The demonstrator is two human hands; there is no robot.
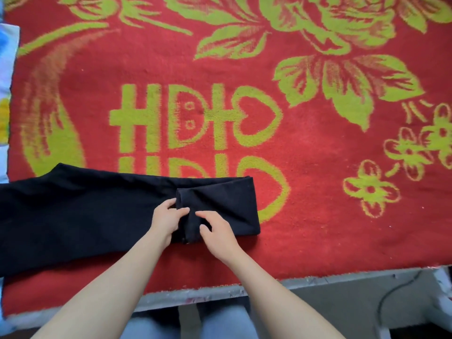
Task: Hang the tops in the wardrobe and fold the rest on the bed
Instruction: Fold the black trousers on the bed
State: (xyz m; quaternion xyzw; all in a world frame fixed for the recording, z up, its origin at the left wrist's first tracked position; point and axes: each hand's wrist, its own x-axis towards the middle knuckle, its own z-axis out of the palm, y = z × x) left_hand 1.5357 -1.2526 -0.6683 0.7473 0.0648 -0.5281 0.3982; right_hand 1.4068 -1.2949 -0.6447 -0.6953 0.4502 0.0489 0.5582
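A black garment (73, 216), long like trousers, lies flat across the near part of the bed and runs off the left edge of view. Its right end is folded back over itself into a flap (227, 204). My left hand (166, 220) pinches the flap's left edge between thumb and fingers. My right hand (217, 231) rests on the flap just beside it, fingers curled onto the cloth. The two hands almost touch.
A red blanket (318, 155) with yellow-green flowers and characters covers the bed. Its near edge (318, 275) runs along the bottom, with grey floor and a dark cable (391, 297) beyond. A pale patterned cloth (6, 69) shows at the far left.
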